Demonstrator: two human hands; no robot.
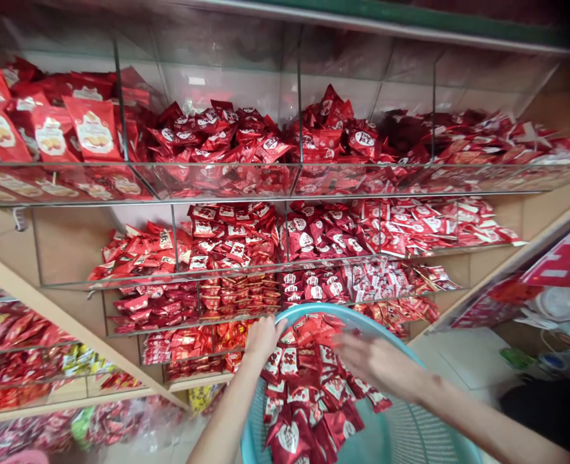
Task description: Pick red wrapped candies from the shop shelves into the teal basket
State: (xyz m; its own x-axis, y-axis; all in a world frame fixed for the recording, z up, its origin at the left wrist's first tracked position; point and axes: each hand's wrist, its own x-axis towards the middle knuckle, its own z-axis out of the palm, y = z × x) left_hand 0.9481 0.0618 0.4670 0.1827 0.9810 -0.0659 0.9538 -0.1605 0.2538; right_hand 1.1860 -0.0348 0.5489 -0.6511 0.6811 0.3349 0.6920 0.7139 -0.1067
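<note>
A teal plastic basket (410,432) sits low in the middle, heaped with small red snack packets (308,380). My left hand (261,338) is at the basket's far rim, its fingers curled on the rim by the packets. My right hand (369,361) reaches in from the right over the packets; it is blurred, fingers stretched out flat and holding nothing that I can see. Right behind the basket stand clear shelf bins full of red packets (236,254).
Tiers of clear acrylic bins (294,177) hold red wrapped sweets and larger red snack bags (91,129) at the upper left. More shelves of packets run along the left (19,348). A tiled floor (463,357) and a red sign (565,258) lie to the right.
</note>
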